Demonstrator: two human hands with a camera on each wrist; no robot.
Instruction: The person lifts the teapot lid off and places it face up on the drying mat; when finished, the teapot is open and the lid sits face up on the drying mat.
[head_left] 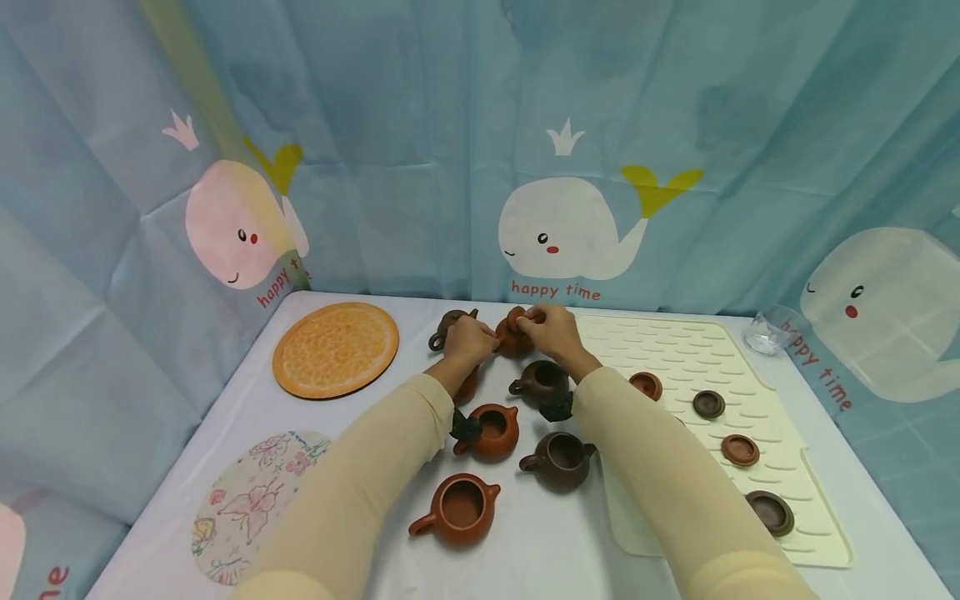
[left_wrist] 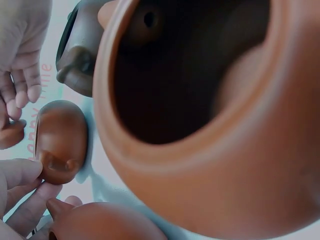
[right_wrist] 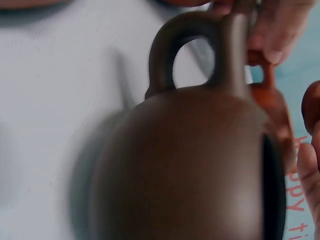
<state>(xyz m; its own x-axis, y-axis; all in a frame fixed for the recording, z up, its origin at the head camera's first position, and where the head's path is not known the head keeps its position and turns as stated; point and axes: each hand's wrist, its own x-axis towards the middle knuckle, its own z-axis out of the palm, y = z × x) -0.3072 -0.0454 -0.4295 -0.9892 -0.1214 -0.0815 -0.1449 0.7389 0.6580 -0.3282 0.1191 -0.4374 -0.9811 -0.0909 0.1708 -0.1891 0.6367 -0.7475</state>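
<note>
At the far side of the table, a small reddish-brown clay teapot (head_left: 513,345) stands without its lid seated. My left hand (head_left: 467,340) pinches its handle, as the left wrist view confirms with fingers and thumb at the teapot (left_wrist: 64,137). Between the fingertips of my right hand (head_left: 557,332) is a reddish-brown lid (head_left: 515,317), tilted near the teapot's mouth. The right wrist view shows that lid (right_wrist: 312,109) apart from the pot. A dark brown teapot (head_left: 447,327) stands just beyond my left hand. Another dark teapot (head_left: 544,384) sits under my right wrist.
Nearer me stand open reddish teapots (head_left: 461,510) and a dark one (head_left: 561,462). Several lids (head_left: 740,450) lie on a cream mat (head_left: 637,533) at right. A clear cup (head_left: 771,331) is at the far right. An orange round mat (head_left: 335,350) and a floral mat (head_left: 255,500) lie left.
</note>
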